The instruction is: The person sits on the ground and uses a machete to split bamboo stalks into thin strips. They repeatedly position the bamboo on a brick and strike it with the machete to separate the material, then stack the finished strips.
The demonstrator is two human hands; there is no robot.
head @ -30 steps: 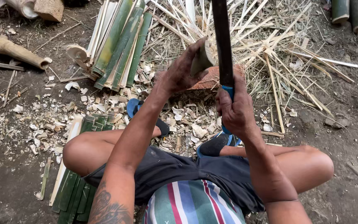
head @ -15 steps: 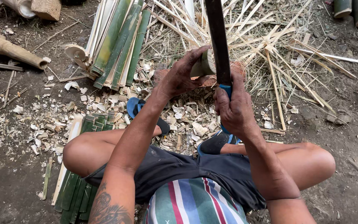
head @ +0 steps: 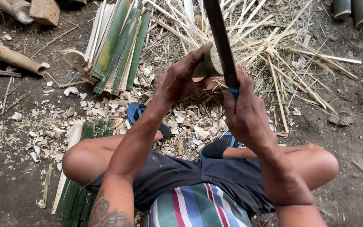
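Standing upright on a reddish block (head: 215, 83), short bamboo section (head: 206, 65): pale cut end, green skin. Judged stiff, hollow and light, hard along the grain yet ready to split lengthwise; skin likely smooth and slippery, split edges likely sharp. Best held low on the outer wall, fingers well clear of the top rim.

Left hand (head: 182, 77) wrapped around the near-left side of the bamboo section, thumb raised along its top edge, holding it steady. Long dark blade (head: 220, 40) crossing just right of the bamboo section, touching or nearly touching its upper end; exact contact not discernible. Right hand (head: 245, 114) closed tight around the blue handle (head: 233, 92), just below and right of the bamboo section.

Left of the bamboo section, green split slats (head: 118, 46) stacked. Behind and right, pale thin splints (head: 282, 46) heaped. Nearer the body, pale chips (head: 190, 126) scattered around blue sandals (head: 139, 111).
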